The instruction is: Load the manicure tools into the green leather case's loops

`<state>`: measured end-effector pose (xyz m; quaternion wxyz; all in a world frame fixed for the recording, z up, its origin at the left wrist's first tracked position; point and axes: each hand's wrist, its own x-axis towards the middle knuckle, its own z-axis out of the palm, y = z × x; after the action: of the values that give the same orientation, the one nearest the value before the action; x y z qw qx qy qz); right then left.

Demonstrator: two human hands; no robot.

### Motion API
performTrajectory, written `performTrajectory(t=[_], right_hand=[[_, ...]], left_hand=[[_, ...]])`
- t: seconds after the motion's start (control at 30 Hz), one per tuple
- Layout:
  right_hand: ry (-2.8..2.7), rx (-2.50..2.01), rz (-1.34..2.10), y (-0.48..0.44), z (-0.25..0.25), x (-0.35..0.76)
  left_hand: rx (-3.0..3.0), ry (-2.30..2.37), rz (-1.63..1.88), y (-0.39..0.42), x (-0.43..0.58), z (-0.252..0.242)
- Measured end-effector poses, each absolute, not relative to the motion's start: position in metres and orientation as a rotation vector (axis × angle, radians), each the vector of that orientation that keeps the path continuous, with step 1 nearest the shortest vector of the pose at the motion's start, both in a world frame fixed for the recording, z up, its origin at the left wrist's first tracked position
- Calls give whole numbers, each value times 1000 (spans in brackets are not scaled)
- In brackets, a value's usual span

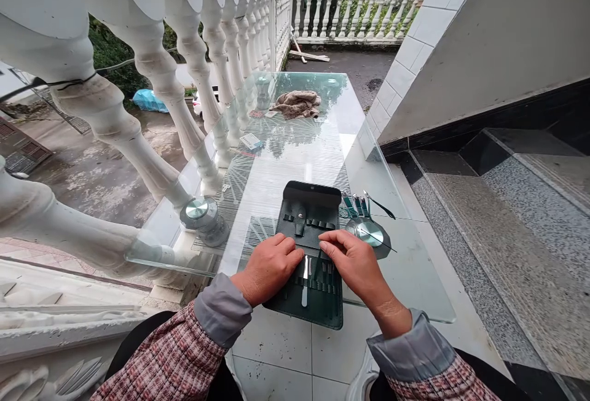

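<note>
At the near end of a clear, greenish-edged glass surface [410,284]: dark green, leather-like folding case [322,313], lying open, its near edge seeming to overhang the glass. Left hand [271,268] lies over the case's left side, fingers curled down, thumb toward the middle; grip or mere press, cannot tell. Right hand [357,261] comes in from the right above the case's middle, thumb and forefinger tips brought close together. Possibly something slim and dark between them; cannot tell.

Near half of the case: one flat, bright silver metal tool [305,281] lies lengthwise, with several small slim metal tools [328,269] upright in the loops to its right. Far half: a row of dark loops [318,224], no tool made out in them.

Just right of the far half, on the glass: silver-and-green metal clippers [358,206], three by my count, and a silver nipper with dark handles [385,207], near a round metal disc [370,233].

Reading of progress: part-way. Case open, near half partly stocked, clippers and nipper outside it. Whether pieces are going in or coming out, cannot judge.

Farther left, small white-and-blue box [250,141]; at the far end, crumpled brown cloth [297,105].
</note>
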<state>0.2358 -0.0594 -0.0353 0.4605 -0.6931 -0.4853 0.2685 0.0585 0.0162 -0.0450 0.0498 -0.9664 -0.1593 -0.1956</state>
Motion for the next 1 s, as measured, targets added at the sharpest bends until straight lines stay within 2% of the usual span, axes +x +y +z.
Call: performTrajectory(t=[0.13,0.33,0.8,1.0], right_hand=[[-1542,-1680,408,-63,-39,235],[-1769,-1664,276,-68,-43,231],[-1916,-1615,259,-77,-41,229],[-1777,-1577,141,-78,-36,244]], left_hand=[[-2947,-504,-592,17,59,-47],[-2928,-491,-596,17,60,-48],[-2921,-503,-586,17,60,-49],[-2912,-505,-568,16,60,-48]])
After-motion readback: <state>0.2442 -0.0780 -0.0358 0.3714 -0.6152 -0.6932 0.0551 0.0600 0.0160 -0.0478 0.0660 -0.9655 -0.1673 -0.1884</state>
